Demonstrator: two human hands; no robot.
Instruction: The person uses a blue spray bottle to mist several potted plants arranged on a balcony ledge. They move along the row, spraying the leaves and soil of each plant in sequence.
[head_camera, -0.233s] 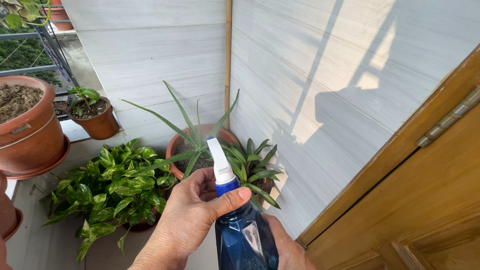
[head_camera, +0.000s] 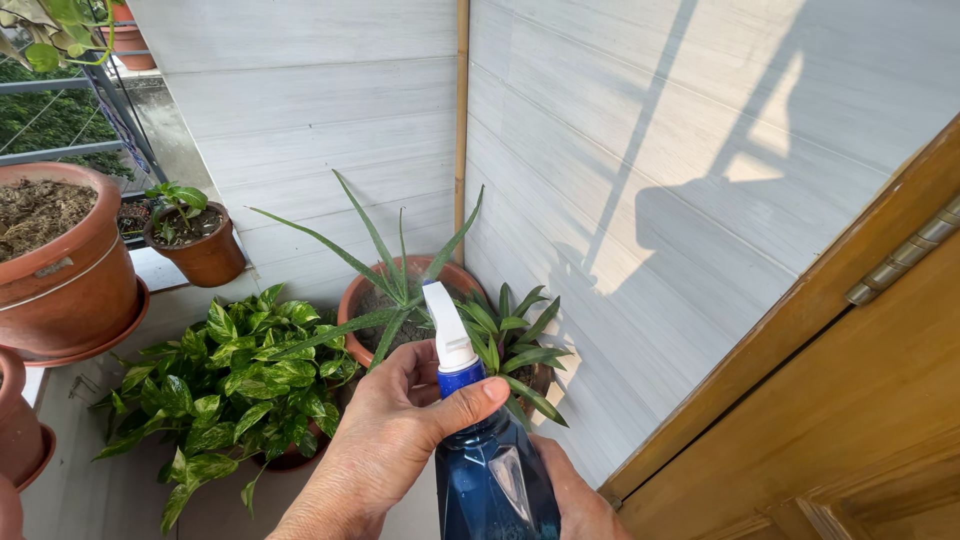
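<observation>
A blue translucent spray bottle (head_camera: 492, 480) with a white nozzle (head_camera: 446, 326) stands upright at the bottom centre. My left hand (head_camera: 385, 440) grips the bottle's neck, thumb laid across its blue collar. My right hand (head_camera: 572, 498) holds the bottle body from below and behind, mostly hidden by it. The nozzle points toward a terracotta pot with a spiky aloe-like plant (head_camera: 395, 285) and a small dark-leaved plant (head_camera: 515, 345) beside it.
A leafy green pothos (head_camera: 235, 385) spreads at the left of the hands. A large terracotta pot of soil (head_camera: 65, 270) and a small potted seedling (head_camera: 195, 235) sit further left. White panelled wall (head_camera: 640, 150) stands behind; a wooden door (head_camera: 850, 400) is at right.
</observation>
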